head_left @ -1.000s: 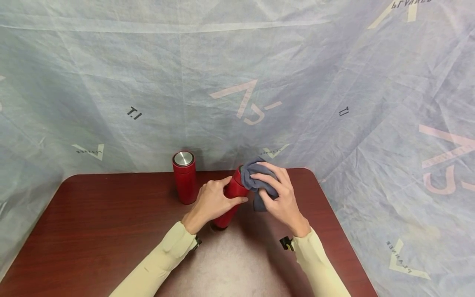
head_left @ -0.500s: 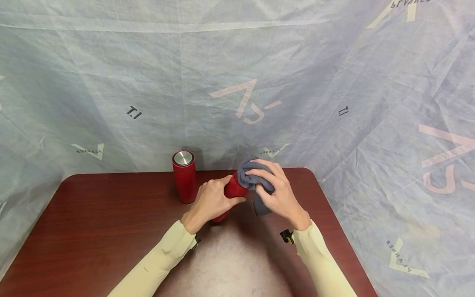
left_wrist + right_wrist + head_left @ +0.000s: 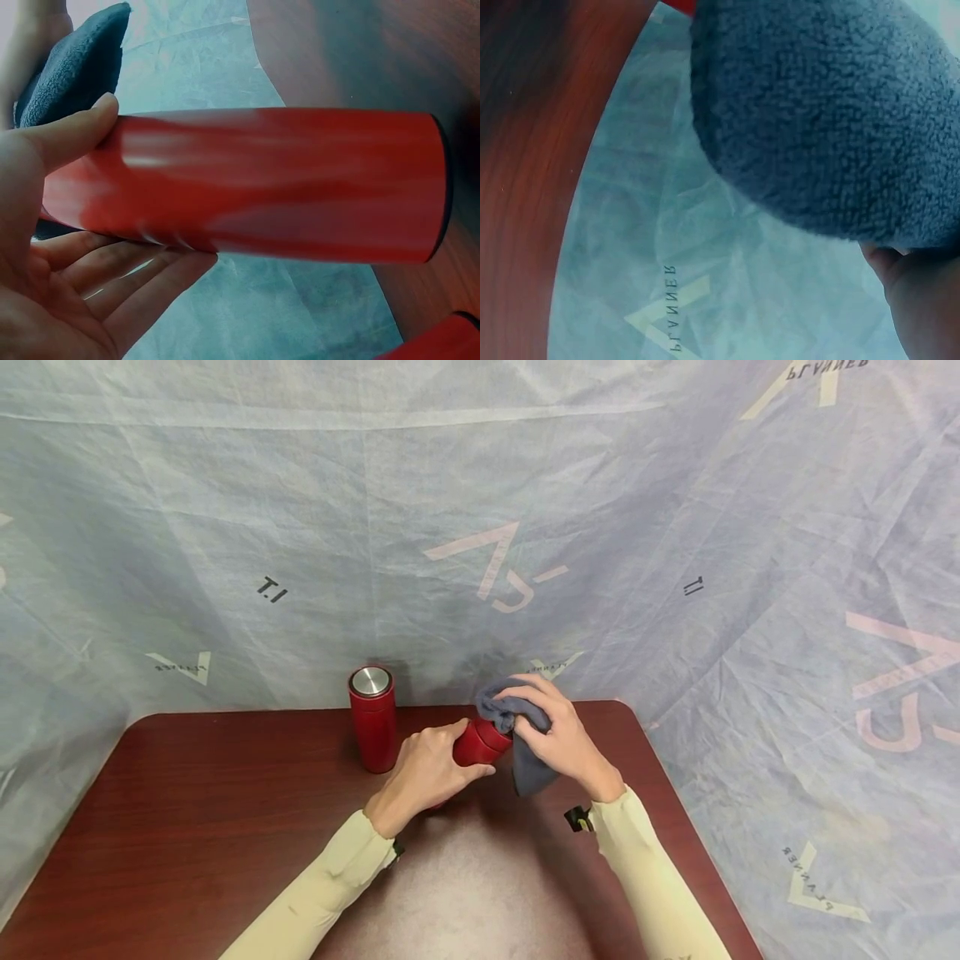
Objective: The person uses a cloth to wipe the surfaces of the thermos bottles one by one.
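My left hand (image 3: 429, 768) grips a red thermos (image 3: 477, 743) round its upper body, thumb on the near side. The thermos leans with its top toward the right; in the left wrist view its long red body (image 3: 285, 184) and black-edged base show. A grey-blue cloth (image 3: 531, 764) is pinched in my right hand (image 3: 558, 731), bunched against the top end of the thermos and covering most of it. A loose corner of the cloth hangs below the right hand. In the right wrist view the fuzzy cloth (image 3: 825, 120) hides most of the hand.
A second red thermos (image 3: 375, 727) with a steel-topped lid stands upright on the dark red wooden table (image 3: 225, 793), left of the hands. Behind and beside the table hangs a grey printed fabric sheet (image 3: 360, 543).
The held thermos has tilted further, its top dipping to the right and its base nearly hidden behind the left hand. The right hand has shifted slightly left and up with the cloth.
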A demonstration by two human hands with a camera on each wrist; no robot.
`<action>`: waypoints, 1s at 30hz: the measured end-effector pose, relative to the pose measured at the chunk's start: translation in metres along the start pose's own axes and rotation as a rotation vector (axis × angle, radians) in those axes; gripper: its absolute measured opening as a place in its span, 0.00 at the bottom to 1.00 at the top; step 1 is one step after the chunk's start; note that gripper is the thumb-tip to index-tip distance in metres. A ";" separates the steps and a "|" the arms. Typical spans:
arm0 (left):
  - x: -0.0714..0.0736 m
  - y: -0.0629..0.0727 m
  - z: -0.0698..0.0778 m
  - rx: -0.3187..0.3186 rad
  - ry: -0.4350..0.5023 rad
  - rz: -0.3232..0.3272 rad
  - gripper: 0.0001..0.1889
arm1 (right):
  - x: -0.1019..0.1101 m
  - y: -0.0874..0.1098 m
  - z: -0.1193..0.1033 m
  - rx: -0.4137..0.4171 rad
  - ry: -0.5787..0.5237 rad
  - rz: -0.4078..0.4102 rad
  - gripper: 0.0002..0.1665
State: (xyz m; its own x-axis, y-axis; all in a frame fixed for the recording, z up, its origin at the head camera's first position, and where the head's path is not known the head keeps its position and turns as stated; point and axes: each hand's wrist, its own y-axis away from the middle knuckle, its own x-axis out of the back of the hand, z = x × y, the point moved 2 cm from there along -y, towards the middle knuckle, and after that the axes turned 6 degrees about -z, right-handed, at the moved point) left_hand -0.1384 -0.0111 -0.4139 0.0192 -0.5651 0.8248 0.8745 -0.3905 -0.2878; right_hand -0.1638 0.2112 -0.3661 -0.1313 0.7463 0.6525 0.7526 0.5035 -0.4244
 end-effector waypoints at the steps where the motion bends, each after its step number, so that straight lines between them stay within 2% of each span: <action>1: 0.000 0.000 0.000 -0.006 -0.001 0.004 0.36 | 0.000 0.000 0.001 -0.011 -0.021 -0.003 0.24; 5: 0.000 0.000 0.000 -0.016 0.010 0.018 0.34 | 0.001 0.000 0.004 -0.047 -0.096 0.003 0.24; 10: 0.000 0.001 0.000 -0.020 0.025 0.033 0.34 | 0.001 0.000 0.007 -0.052 -0.168 0.028 0.22; 18: -0.001 0.002 0.000 0.008 0.063 0.030 0.36 | -0.005 0.006 0.015 -0.089 -0.243 0.083 0.21; 20: -0.001 0.002 -0.001 0.019 0.079 0.028 0.37 | -0.006 0.007 0.012 -0.103 -0.250 0.097 0.21; 24: -0.001 0.003 -0.002 0.038 0.102 0.026 0.38 | -0.004 0.010 -0.008 -0.107 -0.250 0.141 0.20; 30: -0.001 0.002 -0.003 0.058 0.126 0.044 0.39 | -0.007 0.014 -0.027 -0.054 -0.236 0.219 0.19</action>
State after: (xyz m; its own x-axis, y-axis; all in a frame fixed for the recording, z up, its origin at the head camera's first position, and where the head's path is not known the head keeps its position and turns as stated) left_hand -0.1377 -0.0137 -0.4165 0.0002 -0.6689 0.7433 0.9006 -0.3230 -0.2909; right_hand -0.1349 0.2009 -0.3600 -0.1032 0.9179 0.3830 0.8118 0.3003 -0.5008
